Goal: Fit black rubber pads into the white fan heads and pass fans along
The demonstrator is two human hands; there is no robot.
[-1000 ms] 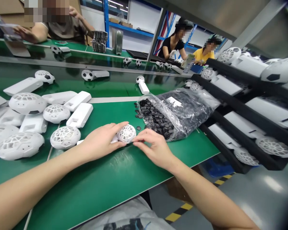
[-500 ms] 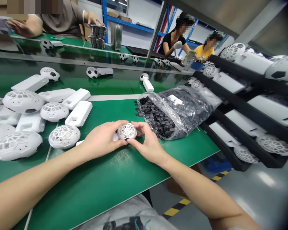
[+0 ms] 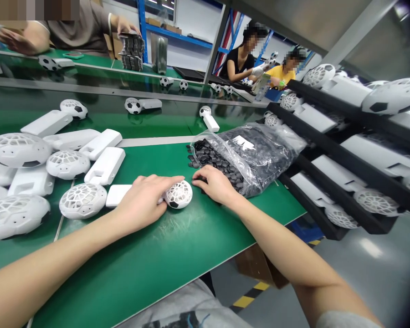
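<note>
My left hand (image 3: 145,196) is closed over a white ball-headed plastic housing (image 3: 179,195) lying on the green table. Its round head has an open lattice and a black patch at the lower left; its white handle shows partly beyond my hand. To the right, my right hand (image 3: 213,182) is apart from the housing, at the mouth of a clear plastic bag (image 3: 256,150). Its thumb and fingertips are pinched together, and what they hold, if anything, cannot be made out. Small black pieces (image 3: 205,152) fill the bag and spill out at its left.
More white ball-headed housings (image 3: 84,200) lie crowded at the left. A dark strip behind carries a housing with black patches (image 3: 133,105). Black racks (image 3: 328,182) loaded with housings stand at the right. Across the table sit several people, one with a hand on stacked metal parts (image 3: 132,50).
My right hand has let go of the round head and moved right to the bag. A black patch now shows on the head. My left hand stays on the housing.
</note>
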